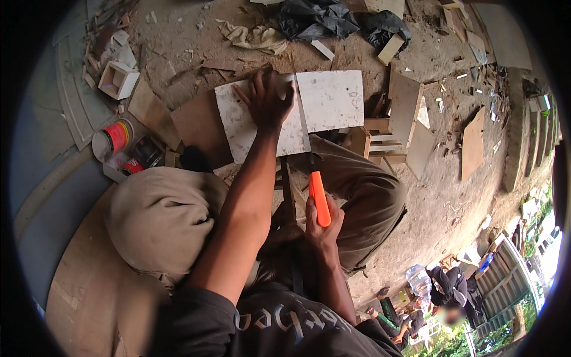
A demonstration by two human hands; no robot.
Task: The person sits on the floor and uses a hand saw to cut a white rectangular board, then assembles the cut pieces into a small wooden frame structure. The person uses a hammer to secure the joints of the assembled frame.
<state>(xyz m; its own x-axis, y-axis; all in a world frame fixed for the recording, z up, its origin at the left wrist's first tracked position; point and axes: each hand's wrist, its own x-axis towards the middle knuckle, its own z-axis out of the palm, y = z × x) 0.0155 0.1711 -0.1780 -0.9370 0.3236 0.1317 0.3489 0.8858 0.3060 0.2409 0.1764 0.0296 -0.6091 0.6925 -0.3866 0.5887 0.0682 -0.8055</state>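
A white, stained board (pixel 330 100) lies across in front of me, split along most of its width by a narrow dark line. Over that line runs the thin blade of a handsaw (pixel 320 199) with an orange handle. My right hand (pixel 325 227) is wrapped round this handle, close to my body. On the board's left part my left hand (pixel 267 102) lies flat with its fingers spread, just left of the blade. What supports the board from below is mostly hidden; a narrow wooden piece (pixel 288 190) shows under its near edge.
Wooden offcuts and panels (pixel 405 107) lie to the right. A small white box (pixel 118 80) and tins (pixel 113 140) are at the left. Black plastic (pixel 318 18) and a beige cloth (pixel 253 37) lie beyond the board. Other people (pixel 449 288) sit at the lower right.
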